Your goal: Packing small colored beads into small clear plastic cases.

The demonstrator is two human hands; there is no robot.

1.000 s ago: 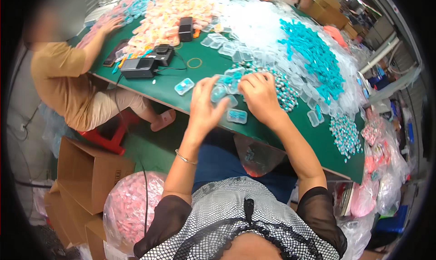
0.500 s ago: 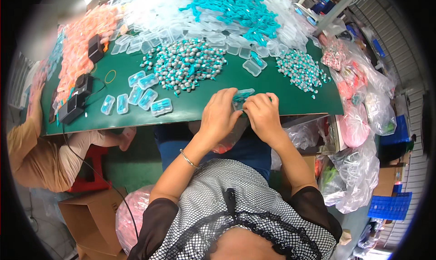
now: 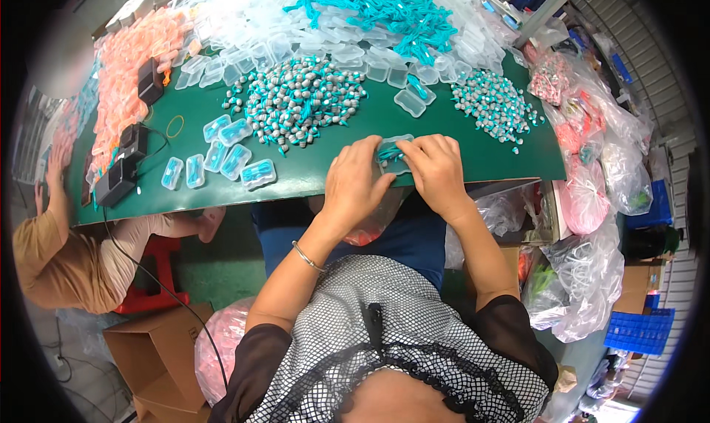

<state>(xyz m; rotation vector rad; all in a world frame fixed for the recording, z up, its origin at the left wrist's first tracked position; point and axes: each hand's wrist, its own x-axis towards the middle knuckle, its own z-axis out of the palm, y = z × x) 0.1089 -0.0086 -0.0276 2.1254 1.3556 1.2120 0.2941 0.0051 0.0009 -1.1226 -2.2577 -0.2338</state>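
Observation:
Near the table's front edge, my left hand (image 3: 352, 180) grips a small clear plastic case (image 3: 401, 166) by its left side, thumb along the near edge. A bundle of teal cord (image 3: 387, 152) lies in the case. From the right, my right hand (image 3: 438, 173) has its fingertips pinched at the cord and the case; its fingers partly cover both. Beyond my hands is a large pile of grey-and-teal plug-shaped pieces (image 3: 299, 101). A smaller pile of similar pieces (image 3: 492, 101) lies to the right. An open clear case (image 3: 410, 103) with a teal cord bundle (image 3: 416, 87) is between them.
Several filled cases (image 3: 235, 162) sit at left, near black boxes (image 3: 118, 183) with a cable. Clear cases (image 3: 251, 61) and teal cords (image 3: 384, 16) heap at the back; orange pieces (image 3: 126, 75) lie far left. Another person's arm (image 3: 55, 183) rests by the left edge. Plastic bags (image 3: 584, 194) crowd the right.
The case has tipped flatter, so the teal cord inside shows more clearly. My right hand's fingers have moved inward over it; my left hand keeps its hold.

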